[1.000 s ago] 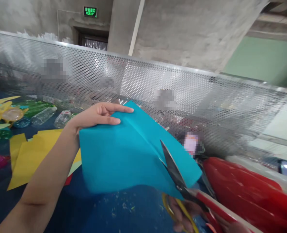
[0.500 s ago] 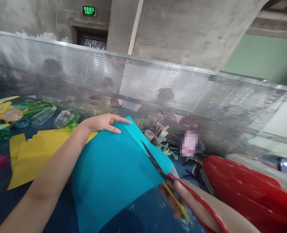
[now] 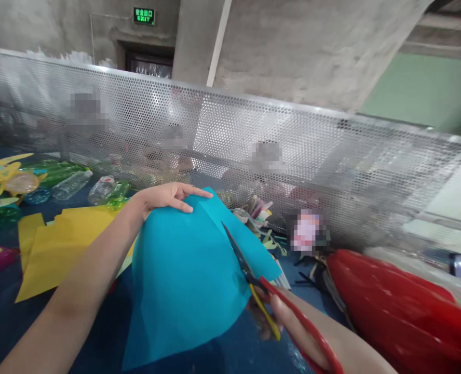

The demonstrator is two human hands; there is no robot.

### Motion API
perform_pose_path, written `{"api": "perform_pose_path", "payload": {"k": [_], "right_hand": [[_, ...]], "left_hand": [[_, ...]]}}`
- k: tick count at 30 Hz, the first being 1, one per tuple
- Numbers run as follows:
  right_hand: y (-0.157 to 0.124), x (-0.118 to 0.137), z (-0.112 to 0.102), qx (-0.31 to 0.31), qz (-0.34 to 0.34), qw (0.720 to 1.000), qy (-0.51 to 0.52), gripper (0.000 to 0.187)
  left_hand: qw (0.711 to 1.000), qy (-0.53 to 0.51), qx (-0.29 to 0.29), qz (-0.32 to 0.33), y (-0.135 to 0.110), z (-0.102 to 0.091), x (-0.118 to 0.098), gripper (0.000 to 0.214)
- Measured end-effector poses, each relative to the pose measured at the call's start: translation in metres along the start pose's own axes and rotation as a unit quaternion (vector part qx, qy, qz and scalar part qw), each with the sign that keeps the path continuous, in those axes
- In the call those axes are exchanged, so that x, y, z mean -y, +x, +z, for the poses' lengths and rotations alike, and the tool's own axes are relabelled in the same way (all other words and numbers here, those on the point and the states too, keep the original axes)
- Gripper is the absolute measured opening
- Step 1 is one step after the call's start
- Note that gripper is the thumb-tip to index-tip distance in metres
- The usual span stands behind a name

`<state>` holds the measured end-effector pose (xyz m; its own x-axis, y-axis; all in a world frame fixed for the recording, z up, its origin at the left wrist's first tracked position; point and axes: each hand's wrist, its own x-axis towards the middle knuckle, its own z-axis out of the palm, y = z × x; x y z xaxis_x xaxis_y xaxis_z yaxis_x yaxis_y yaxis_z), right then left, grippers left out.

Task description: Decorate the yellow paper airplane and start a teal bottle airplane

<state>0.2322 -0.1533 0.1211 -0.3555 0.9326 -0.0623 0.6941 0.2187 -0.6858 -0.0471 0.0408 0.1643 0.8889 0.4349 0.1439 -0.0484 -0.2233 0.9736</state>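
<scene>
The scene is lit evenly by soft, diffuse light, and the green wall (image 3: 421,88) at the upper right is rendered pale and washed out. A green glow is given off by the exit sign (image 3: 144,16). Broad white glare is seen on the red plastic shell (image 3: 402,306). A soft shadow is thrown beneath the teal sheet (image 3: 184,275) onto the blue table (image 3: 106,332). The left hand (image 3: 164,197) is rendered fairly sharp, while the right hand (image 3: 288,322) and the scissors (image 3: 240,259) are smeared by motion. The perforated screen (image 3: 254,140) is bowed by wide-angle distortion, softened toward the right, and pixelated in several patches.
</scene>
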Motion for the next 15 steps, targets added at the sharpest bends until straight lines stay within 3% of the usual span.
{"api": "perform_pose_path", "payload": {"k": [12,15], "right_hand": [[0.0058,-0.005,0.0073,0.01,-0.063,0.996,-0.054,0.053],[0.0072,-0.0086,0.01,0.01,-0.03,0.999,-0.041,0.052]], "left_hand": [[0.997,0.078,0.01,0.014,-0.0008,-0.0028,-0.0033,0.059],[0.996,0.089,0.022,0.016,-0.0007,-0.0005,-0.0055,0.058]]}}
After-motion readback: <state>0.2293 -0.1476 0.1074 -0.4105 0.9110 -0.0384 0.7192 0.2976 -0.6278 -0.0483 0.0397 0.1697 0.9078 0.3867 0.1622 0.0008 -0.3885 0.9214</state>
